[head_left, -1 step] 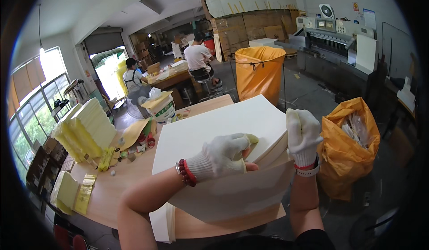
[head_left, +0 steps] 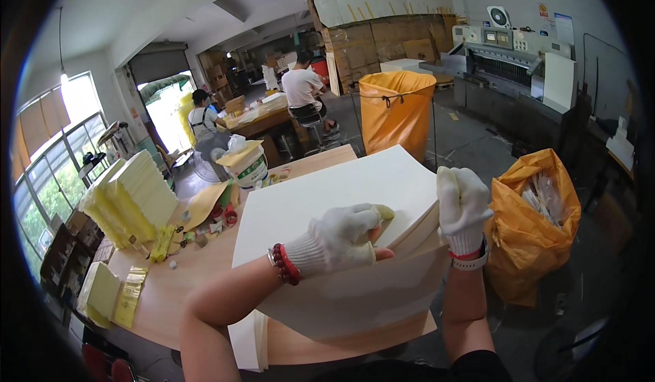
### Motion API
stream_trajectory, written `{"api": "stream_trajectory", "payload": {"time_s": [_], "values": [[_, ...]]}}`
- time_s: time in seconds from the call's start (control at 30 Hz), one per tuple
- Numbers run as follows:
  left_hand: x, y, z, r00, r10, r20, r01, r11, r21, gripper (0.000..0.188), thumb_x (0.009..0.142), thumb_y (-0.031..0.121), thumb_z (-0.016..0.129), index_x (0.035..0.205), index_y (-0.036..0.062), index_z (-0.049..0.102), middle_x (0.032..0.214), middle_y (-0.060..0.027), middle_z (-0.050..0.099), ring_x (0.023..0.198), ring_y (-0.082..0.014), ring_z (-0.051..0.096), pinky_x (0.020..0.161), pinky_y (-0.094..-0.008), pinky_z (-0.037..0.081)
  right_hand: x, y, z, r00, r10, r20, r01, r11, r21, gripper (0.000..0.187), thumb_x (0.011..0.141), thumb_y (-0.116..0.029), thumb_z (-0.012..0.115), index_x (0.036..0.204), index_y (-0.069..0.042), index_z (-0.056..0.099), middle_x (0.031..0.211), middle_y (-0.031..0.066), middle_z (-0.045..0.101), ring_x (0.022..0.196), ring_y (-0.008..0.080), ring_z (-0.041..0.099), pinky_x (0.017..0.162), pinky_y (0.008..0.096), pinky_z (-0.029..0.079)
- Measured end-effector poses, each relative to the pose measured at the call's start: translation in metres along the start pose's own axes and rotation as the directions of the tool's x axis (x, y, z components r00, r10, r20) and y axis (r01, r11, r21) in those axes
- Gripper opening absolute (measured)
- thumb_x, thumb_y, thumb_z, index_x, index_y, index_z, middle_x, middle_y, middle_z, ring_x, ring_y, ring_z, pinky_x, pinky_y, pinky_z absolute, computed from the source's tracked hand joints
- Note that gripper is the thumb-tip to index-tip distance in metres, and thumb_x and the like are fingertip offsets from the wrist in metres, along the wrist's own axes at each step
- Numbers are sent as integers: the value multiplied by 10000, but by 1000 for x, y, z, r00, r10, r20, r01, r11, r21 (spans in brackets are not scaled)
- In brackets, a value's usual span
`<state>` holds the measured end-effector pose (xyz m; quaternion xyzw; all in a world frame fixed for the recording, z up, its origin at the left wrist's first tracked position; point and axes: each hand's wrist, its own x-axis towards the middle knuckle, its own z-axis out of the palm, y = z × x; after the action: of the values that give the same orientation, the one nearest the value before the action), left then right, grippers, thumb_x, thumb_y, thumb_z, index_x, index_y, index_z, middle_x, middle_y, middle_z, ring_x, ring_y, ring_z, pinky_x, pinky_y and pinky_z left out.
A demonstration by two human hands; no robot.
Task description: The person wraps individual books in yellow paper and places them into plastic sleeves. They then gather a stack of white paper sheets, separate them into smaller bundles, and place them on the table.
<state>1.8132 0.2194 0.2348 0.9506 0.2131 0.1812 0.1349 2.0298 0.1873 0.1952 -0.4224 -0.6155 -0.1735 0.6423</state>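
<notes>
A thick stack of large white paper sheets [head_left: 327, 184] lies on the wooden table in front of me, its near part bent up and hanging toward me. My right hand [head_left: 464, 201], in a white knit glove with a watch at the wrist, is closed around the right corner of the sheets. My left hand [head_left: 341, 237], also gloved, lies across the near part of the stack, fingers bent to the right. Its bare thumb tip meets the edge of the near sheets; what its curled fingers pinch is partly hidden.
On the left of the table [head_left: 205, 286] stand yellowish foam-like stacks [head_left: 129, 197], beside small tools and rolls. A white bucket [head_left: 245, 163] is at the back. Orange bags [head_left: 396, 112] stand beyond the table, another [head_left: 532, 232] to its right. Two people sit at a farther table.
</notes>
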Motion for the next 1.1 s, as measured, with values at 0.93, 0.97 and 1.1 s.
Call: {"api": "stream_trajectory", "payload": {"time_s": [0.93,0.97,1.1], "values": [[-2,-14,10,979,190,-69,-187,981,51,470,767,106,680,1215,117,536,1208,-174,526,964,-314,590,837,-363,472,2,2,6,937,-322,-135,314,946,-80,167,839,-55,552,697,24,519,553,109,360,502,268,404,501,372,335],[-1,-7,6,984,174,-45,-174,985,10,483,761,96,677,1220,124,530,1236,-180,511,982,-323,585,848,-367,470,1,2,7,960,-238,-146,238,971,-16,163,835,-52,556,695,24,519,558,111,371,506,268,410,501,373,337],[4,-12,12,957,266,-114,-253,960,118,552,730,154,738,1223,165,492,1371,-207,400,1069,-379,556,880,-375,481,-3,7,5,998,3,-67,2,997,80,145,825,-50,560,704,23,529,586,119,421,517,270,435,509,381,345]]}}
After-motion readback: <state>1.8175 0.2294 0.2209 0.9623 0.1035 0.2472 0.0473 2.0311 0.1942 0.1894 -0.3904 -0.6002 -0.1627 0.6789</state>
